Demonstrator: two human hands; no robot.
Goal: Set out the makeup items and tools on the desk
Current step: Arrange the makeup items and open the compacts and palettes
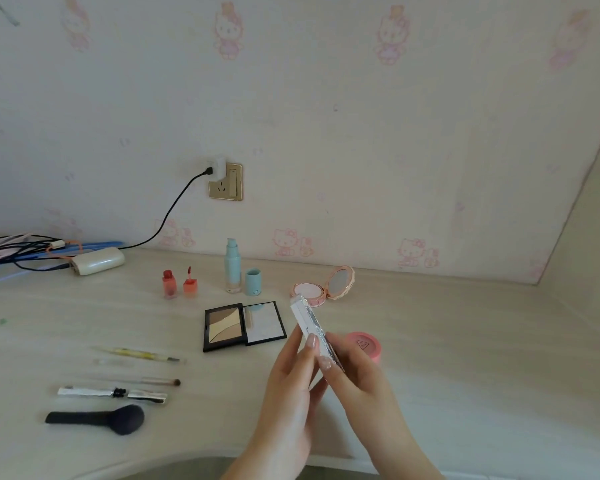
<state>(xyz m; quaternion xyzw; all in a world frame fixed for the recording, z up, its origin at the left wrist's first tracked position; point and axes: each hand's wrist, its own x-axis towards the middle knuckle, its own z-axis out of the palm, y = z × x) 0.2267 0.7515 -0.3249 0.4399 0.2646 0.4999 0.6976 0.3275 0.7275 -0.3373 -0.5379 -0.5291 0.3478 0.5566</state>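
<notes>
Both hands — left hand (293, 372), right hand (352, 368) — fingers clamped on a slim white case (309, 322) with a glittery silver edge, tilted at centre frame above the desk (465, 358).

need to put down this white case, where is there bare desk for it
The desk is bare right of the pink jar and the open compact, out to the corner. Another bare strip lies at the front edge, between the black brush and the hands. It is crowded around the palette, the brush row at left and the cables at back left.
</notes>
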